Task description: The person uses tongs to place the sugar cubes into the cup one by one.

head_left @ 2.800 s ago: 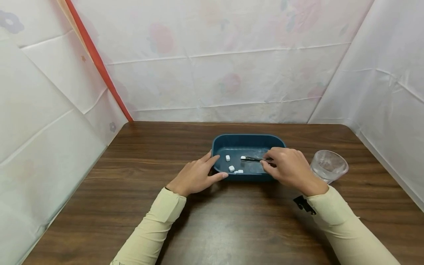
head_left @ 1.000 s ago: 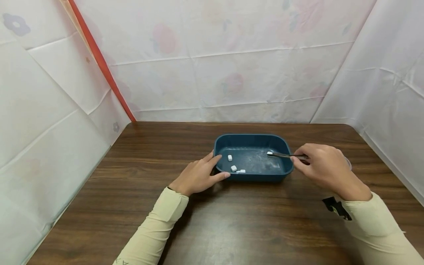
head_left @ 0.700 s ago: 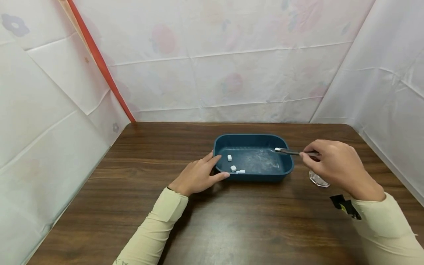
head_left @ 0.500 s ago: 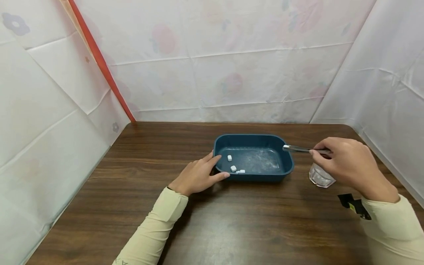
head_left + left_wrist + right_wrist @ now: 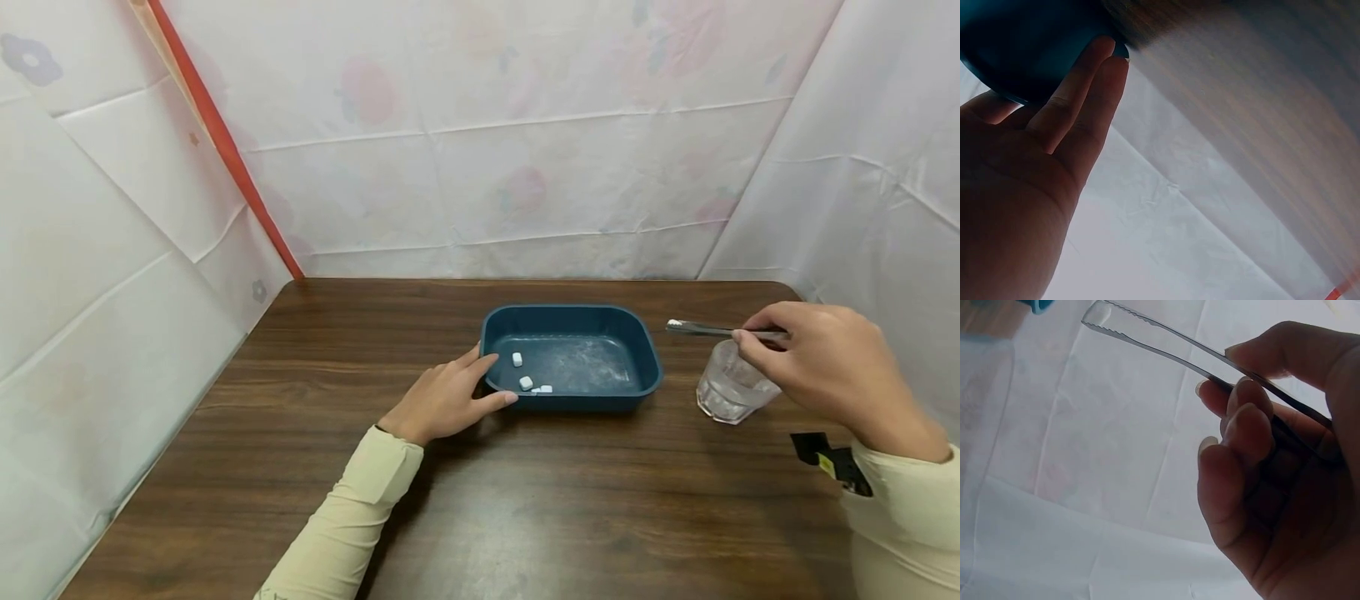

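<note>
My left hand [image 5: 442, 400] rests at the left end of a dark blue rectangular tub [image 5: 573, 402], thumb and fingertips touching its rim; in the left wrist view the fingers [image 5: 1079, 112] lie fairly straight along the wall. Inside the tub, several small white cubes [image 5: 526, 383] lie toward the left and near side. My right hand [image 5: 832, 367] pinches small metal tongs [image 5: 708, 331] between thumb and fingers. A white cube [image 5: 1099, 314] sits between their serrated tips, held in the air right of the tub. Below the tongs stands a clear glass [image 5: 727, 387], partly covered by the hand.
The brown wooden table [image 5: 480, 517] carries the tub and glass. Whitish powder marks the tub floor. A pale patterned sheet [image 5: 465, 142] hangs behind and along both sides, with a red strip [image 5: 225, 146] at the back left.
My right hand has lifted the cube with the tongs from the tub and carried it rightward over the rim, beside the glass. The glass shows more. My left hand stays at the tub.
</note>
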{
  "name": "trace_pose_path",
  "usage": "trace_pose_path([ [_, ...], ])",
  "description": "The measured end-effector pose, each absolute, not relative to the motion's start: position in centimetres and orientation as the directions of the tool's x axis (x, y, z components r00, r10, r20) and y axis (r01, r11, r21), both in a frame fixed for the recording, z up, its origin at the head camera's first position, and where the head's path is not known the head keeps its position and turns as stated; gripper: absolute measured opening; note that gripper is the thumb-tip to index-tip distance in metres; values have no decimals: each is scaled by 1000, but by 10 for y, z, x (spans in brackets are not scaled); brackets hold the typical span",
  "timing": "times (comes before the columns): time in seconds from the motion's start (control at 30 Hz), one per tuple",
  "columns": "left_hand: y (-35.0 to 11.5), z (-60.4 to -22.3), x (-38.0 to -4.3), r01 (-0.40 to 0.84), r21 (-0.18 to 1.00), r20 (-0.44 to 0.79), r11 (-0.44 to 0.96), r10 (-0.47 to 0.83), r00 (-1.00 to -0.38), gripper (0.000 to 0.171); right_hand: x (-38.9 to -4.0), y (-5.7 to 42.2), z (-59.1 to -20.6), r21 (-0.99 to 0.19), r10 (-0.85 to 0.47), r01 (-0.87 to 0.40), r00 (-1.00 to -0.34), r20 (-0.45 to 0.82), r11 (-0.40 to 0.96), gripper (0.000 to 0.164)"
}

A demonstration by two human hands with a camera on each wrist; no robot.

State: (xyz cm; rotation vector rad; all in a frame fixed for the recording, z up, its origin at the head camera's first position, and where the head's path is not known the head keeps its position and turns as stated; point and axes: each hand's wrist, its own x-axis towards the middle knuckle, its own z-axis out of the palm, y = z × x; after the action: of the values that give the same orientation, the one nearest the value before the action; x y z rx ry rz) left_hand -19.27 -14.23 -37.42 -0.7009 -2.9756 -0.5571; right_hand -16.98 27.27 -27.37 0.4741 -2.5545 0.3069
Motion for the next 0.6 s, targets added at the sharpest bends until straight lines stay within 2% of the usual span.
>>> trace_pose_path([
  [0.37, -144, -374, -193, 447, 337, 122, 829, 433, -893, 85, -164, 286, -264, -134, -223, -335, -826, 518, 933, 8],
  [0.6, -144, -374, -194, 453, 324, 127, 831, 436, -891, 85, -164, 296, -261, -141, -201, -289, -874, 443, 947, 11],
])
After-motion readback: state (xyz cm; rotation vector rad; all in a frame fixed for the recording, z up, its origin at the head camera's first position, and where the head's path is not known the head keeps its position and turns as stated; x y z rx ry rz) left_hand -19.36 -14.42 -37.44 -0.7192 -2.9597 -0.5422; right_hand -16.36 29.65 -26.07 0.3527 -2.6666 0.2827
